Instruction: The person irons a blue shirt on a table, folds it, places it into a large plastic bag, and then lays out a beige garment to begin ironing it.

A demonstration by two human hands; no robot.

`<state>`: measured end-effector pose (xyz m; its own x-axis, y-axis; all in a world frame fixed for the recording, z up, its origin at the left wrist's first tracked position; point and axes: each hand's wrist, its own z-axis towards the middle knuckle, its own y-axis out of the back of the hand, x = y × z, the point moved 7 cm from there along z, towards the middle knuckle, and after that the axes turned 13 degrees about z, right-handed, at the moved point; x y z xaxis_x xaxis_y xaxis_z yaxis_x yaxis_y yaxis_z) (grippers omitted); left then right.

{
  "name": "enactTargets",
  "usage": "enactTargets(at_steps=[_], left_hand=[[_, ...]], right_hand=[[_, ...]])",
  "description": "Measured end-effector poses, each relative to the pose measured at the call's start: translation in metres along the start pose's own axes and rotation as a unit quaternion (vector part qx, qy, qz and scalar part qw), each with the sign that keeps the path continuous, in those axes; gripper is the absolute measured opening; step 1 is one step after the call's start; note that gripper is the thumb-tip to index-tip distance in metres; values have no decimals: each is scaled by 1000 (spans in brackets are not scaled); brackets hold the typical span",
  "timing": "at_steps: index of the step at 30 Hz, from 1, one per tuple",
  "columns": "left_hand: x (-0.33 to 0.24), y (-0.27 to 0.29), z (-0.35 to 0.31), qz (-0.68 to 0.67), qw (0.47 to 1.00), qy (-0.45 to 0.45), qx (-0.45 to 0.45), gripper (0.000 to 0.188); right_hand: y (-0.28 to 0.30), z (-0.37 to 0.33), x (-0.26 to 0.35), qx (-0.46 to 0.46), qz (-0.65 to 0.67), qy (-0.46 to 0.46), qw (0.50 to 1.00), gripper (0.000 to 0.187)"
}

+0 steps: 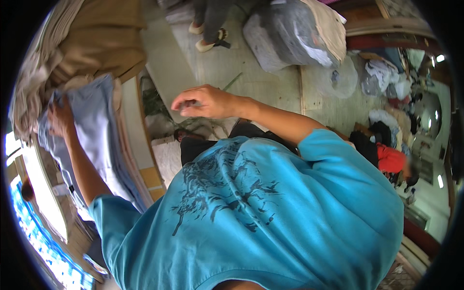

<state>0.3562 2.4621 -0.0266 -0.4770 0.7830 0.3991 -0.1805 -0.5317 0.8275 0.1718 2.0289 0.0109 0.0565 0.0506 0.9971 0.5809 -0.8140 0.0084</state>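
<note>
On the left, my left hand (60,118) rests on a light blue-grey garment (94,113), its fingers spread over the cloth. The garment looks like a pair of trousers and lies lengthwise along a stack, draped toward me. Beneath its right side, pale pink and beige layers of cloth (131,150) show. My right hand (205,101) hangs in the air in front of my body, fingers loosely curved and apart from the thumb. I see nothing held in it, though the shadowed space between the fingers is hard to make out. It touches none of the cloth.
Brown and beige garments (99,41) are piled at the far left. A large plastic-wrapped bundle (285,36) stands on the floor ahead, near another person's legs (210,21). Loose clothes (384,75) and a person in red (390,158) are at the right.
</note>
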Motion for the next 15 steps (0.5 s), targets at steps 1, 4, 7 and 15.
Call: enactTargets(at_steps=[1,4,7,15], left_hand=[[16,15,-8,-27,997,42,-58,55],[-27,159,-84,-236,962,59,-122,51],[-127,237,-192,-571,803,-60,-157,30],[-427,592,-364,-704,425,-548,154,47]], right_hand=[[20,-29,9,6,26,17,1000,26],[120,-144,-19,-198,75,-28,977,25],[195,-279,-85,-384,86,-91,915,26],[303,-536,16,-600,87,114,787,23]])
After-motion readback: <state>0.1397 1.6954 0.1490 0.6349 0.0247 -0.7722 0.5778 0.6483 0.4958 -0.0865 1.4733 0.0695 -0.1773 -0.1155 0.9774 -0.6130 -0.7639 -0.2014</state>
